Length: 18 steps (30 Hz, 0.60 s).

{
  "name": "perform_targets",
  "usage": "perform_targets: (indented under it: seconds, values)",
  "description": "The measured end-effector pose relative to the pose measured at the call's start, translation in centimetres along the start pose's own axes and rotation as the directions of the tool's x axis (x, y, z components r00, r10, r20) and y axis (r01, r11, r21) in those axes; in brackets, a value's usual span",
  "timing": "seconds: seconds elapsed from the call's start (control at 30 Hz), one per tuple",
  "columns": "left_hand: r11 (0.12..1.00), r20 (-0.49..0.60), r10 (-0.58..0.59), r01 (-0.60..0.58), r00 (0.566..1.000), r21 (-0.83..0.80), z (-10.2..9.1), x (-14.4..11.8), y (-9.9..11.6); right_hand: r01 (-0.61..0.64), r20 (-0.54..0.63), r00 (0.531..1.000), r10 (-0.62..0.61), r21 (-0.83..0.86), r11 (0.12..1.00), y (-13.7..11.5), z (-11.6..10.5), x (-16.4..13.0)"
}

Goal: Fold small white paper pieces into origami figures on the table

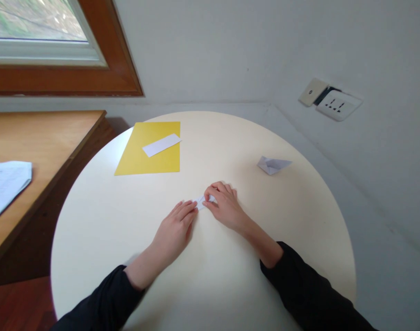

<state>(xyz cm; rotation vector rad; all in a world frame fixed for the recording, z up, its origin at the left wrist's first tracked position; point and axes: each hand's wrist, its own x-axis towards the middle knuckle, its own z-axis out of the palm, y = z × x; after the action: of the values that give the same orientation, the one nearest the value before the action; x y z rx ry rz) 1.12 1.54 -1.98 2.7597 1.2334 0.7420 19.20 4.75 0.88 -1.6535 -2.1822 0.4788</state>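
Note:
A small piece of folded white paper [200, 203] lies on the round table in front of me, partly covered by my fingers. My left hand [177, 225] holds its left end, fingertips pressed on top and thumb close beneath them. At the right end, my right hand [225, 205] pinches the paper between thumb and index finger, its other fingers curled over the tabletop. Farther right sits a folded paper boat [272, 165], apart from both hands. A white paper strip [161, 145] rests at a slant on a yellow sheet [148, 163] at the back left.
The round white table [110, 216] stands close to the wall. Left of it is a wooden desk [48, 133] with white papers [8, 184] on it. A wall socket [337, 105] is at the right, and a wood-framed window [123, 55] at upper left.

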Motion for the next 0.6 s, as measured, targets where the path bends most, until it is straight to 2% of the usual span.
perform_targets:
  seconds: [0.27, 0.4, 0.47, 0.5, 0.6]
  values:
    - [1.000, -0.001, -0.006, 0.006, 1.000, -0.029, 0.2, -0.1, -0.1, 0.061, -0.039, 0.997, -0.060, 0.016, 0.998, 1.1, 0.2, 0.1]
    - [1.000, -0.009, -0.017, 0.017, 1.000, -0.013, 0.2, -0.2, 0.0, 0.083, -0.220, 0.973, -0.069, 0.056, 0.995, 1.4, 0.7, -0.5]
    - [1.000, 0.009, -0.024, 0.024, 1.000, 0.020, 0.1, -0.3, 0.1, 0.153, -0.312, 0.940, -0.136, 0.029, 0.988, 1.2, 1.1, -1.3]
    - [0.999, 0.020, -0.026, 0.026, 0.999, 0.037, 0.0, -0.3, 0.2, 0.207, -0.321, 0.926, -0.200, -0.012, 0.978, 0.9, 1.3, -1.8]
    - [0.998, 0.052, -0.033, 0.030, 0.998, 0.054, -0.3, -0.1, 0.4, 0.361, -0.200, 0.901, -0.384, -0.140, 0.922, -0.3, 2.0, -3.3]
